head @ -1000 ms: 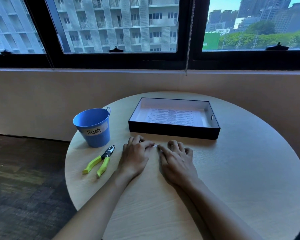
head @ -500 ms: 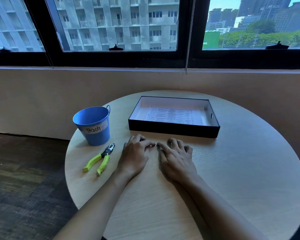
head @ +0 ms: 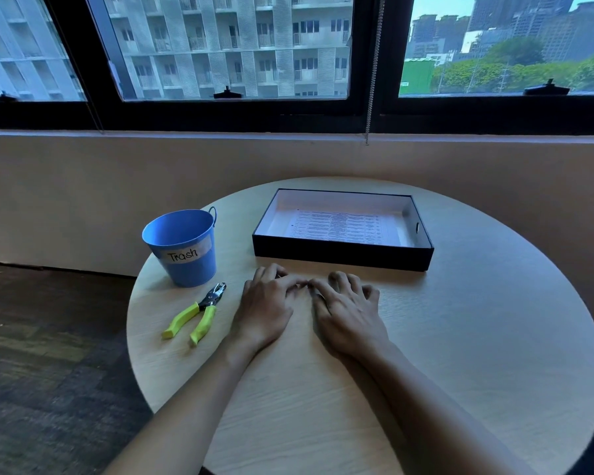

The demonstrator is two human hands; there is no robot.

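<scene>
My left hand [head: 266, 305] and my right hand [head: 348, 311] rest palm down side by side on the round wooden table [head: 477, 354], index fingertips almost touching, fingers relaxed and holding nothing. Just beyond them stands a shallow black tray [head: 340, 253] with a printed sheet of paper [head: 336, 226] lying flat inside. To the left sits a blue bucket [head: 186, 248] labelled "Trash". A hole punch with yellow-green handles [head: 196, 315] lies on the table in front of the bucket, left of my left hand.
The table stands against a beige wall below dark-framed windows [head: 220, 111]. A blind cord [head: 372, 70] hangs down behind the tray. Dark carpet floor [head: 48, 371] lies to the left of the table edge.
Both hands have stayed in the same place on the table. Only the camera view has shifted slightly.
</scene>
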